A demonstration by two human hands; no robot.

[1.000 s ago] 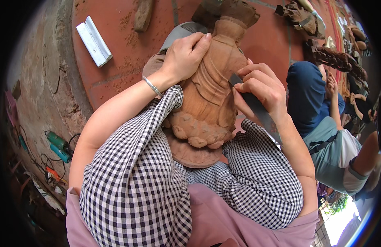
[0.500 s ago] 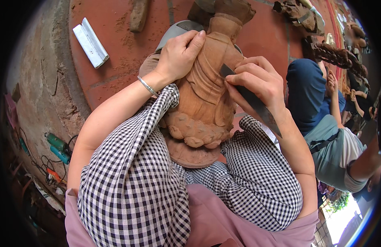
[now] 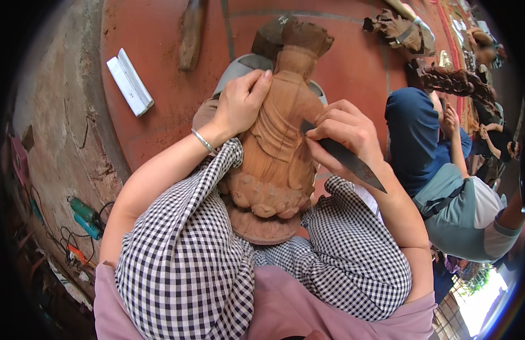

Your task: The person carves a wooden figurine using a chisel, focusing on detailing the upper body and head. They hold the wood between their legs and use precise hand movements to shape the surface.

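Note:
A carved wooden statue [image 3: 279, 153] with robe folds and a lumpy petal-like base leans away from me between my knees. My left hand [image 3: 239, 101], wearing a silver bangle, is closed round its left edge, the thumb lying along the shoulder. In my right hand [image 3: 344, 133] is a dark, flat metal scraper blade [image 3: 350, 161], pinched between thumb and fingers. Its upper tip meets the robe on the statue's right side, while the other pointed end lies over my wrist. Part of the statue's far side is hidden behind my left hand.
A white angular bar [image 3: 130, 83] and a wooden block [image 3: 191, 39] lie on the red tiled floor [image 3: 160, 85]. At right sits another person [image 3: 426, 147], near dark carved wood pieces [image 3: 452, 79]. A green power tool [image 3: 85, 215] with cords is at left.
The whole scene has shifted slightly lower in the view. The blade's tip has moved a little down along the robe; both hands keep their holds.

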